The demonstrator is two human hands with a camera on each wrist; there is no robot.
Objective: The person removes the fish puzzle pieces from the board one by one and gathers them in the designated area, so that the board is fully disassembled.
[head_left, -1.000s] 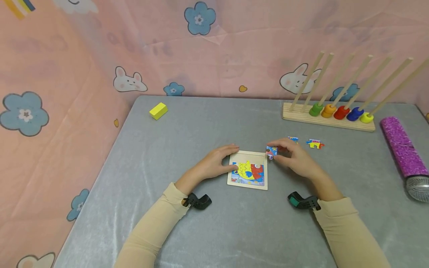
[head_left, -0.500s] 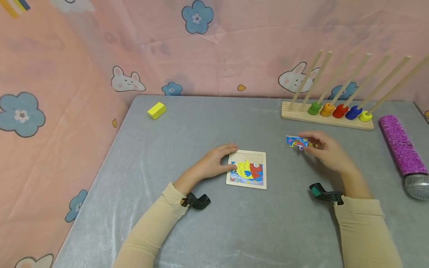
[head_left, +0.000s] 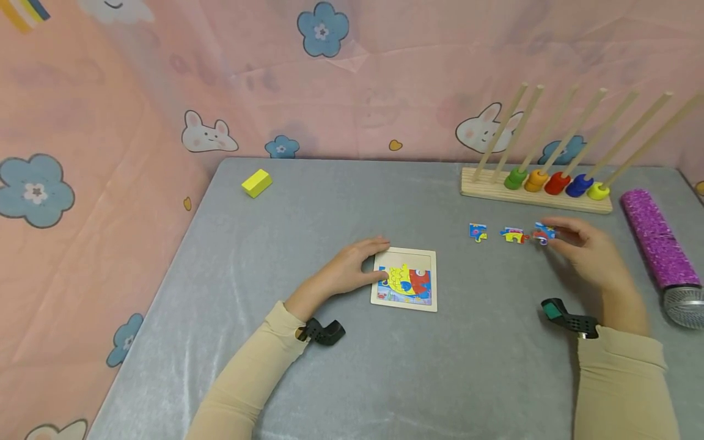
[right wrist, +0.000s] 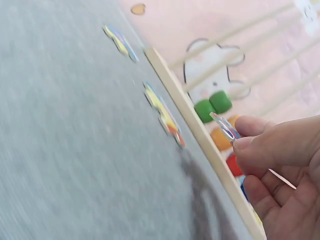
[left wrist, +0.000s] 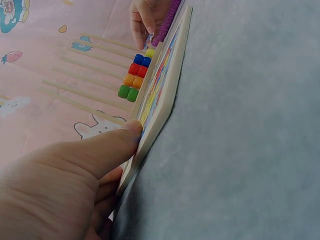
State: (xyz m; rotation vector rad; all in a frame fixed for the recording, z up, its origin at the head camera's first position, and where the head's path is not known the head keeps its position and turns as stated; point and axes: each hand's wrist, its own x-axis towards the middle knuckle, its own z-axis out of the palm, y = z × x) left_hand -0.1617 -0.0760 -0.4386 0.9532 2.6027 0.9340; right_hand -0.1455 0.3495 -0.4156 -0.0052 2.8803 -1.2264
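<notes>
Near the table's middle lies a square wooden puzzle board (head_left: 408, 305) with a partly filled fish picture, its upper strip bare wood. My left hand (head_left: 354, 266) holds the board's left side, thumb (left wrist: 131, 131) over the rim and fingers at the edge. Farther right, my right hand (head_left: 591, 250) pinches a blue and red puzzle piece (head_left: 544, 233) between thumb and fingertips; the right wrist view shows this puzzle piece (right wrist: 226, 127) raised off the table. Two more pieces lie flat to its left: a blue-yellow piece (head_left: 477, 232) and a yellow-red piece (head_left: 514, 235).
Behind the loose pieces stands a wooden peg rack (head_left: 536, 192) with tall rods and coloured beads. A purple glittery microphone (head_left: 662, 250) lies at the right. At the back left is a yellow block (head_left: 256, 183). A pink patterned cloth (head_left: 352, 91) hangs behind the table.
My right hand has moved right, away from the board, carrying its puzzle piece past the two lying pieces, which are now uncovered. My left hand stays on the board.
</notes>
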